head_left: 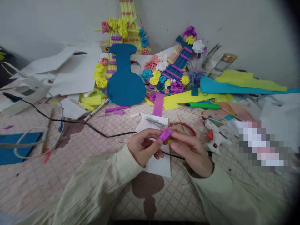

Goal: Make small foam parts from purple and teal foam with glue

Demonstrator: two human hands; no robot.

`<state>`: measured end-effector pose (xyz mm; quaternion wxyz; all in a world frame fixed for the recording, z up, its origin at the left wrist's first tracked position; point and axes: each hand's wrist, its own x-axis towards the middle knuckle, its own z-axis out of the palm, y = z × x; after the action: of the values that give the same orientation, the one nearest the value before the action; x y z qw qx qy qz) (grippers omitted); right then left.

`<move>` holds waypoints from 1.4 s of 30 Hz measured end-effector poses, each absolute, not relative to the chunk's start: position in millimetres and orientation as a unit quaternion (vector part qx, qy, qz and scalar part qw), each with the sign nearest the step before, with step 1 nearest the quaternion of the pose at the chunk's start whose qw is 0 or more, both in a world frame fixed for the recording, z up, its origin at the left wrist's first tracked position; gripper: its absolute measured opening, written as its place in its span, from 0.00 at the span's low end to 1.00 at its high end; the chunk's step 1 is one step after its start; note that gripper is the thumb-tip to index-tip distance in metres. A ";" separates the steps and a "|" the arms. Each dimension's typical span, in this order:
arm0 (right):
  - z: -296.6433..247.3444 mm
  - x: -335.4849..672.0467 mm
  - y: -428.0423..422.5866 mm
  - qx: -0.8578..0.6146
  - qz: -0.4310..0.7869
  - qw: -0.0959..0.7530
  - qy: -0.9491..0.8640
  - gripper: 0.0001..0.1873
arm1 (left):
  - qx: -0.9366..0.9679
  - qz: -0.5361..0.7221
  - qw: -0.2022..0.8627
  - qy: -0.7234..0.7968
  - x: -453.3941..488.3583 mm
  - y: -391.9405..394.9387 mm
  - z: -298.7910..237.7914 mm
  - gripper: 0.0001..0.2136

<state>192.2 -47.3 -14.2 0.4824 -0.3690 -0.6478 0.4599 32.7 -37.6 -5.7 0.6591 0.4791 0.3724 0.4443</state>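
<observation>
A small folded strip of purple crepe paper (166, 135) is pinched between the thumb and fingers of my left hand (146, 145). From the other side, my right hand (191, 148) has its fingertips at the strip's right end, with the thumb just below. Under both hands lies a white paper sheet (159, 167). Scissors (156, 122) rest on it with their blades pointing away to the left, and a red handle (185, 125) shows behind my right fingers. A longer purple crepe strip (158, 104) lies beyond the sheet.
A blue guitar-shaped cutout (126, 78) leans against flower-covered paper guitars (174, 68) at the back. A black cable (93, 127) crosses the table and passes under my hands. To the right are a white glue gun (214, 137), a green cutter (203, 105) and yellow crepe paper (180, 98).
</observation>
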 end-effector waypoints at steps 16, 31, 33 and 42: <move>-25.5 188.2 -48.4 -0.358 0.557 0.513 -0.546 0.14 | 0.537 0.460 0.580 0.404 33.7 -41.0 -6.5 0.08; -12.8 191.9 -50.7 -0.413 0.370 0.448 -0.702 0.20 | 0.504 0.445 0.614 0.414 34.0 -41.8 -4.5 0.08; -13.0 192.4 -50.5 -0.411 0.350 0.445 -0.714 0.21 | 0.503 0.443 0.614 0.417 33.8 -41.9 -3.5 0.07; -9.9 192.5 -49.8 -0.413 0.241 0.407 -0.778 0.26 | 0.473 0.427 0.644 0.423 33.1 -41.8 -2.9 0.08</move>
<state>192.5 -49.8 -9.9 0.4074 -0.4133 -0.7778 0.2412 33.1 -41.8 -2.9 0.6438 0.4734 0.4230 0.4272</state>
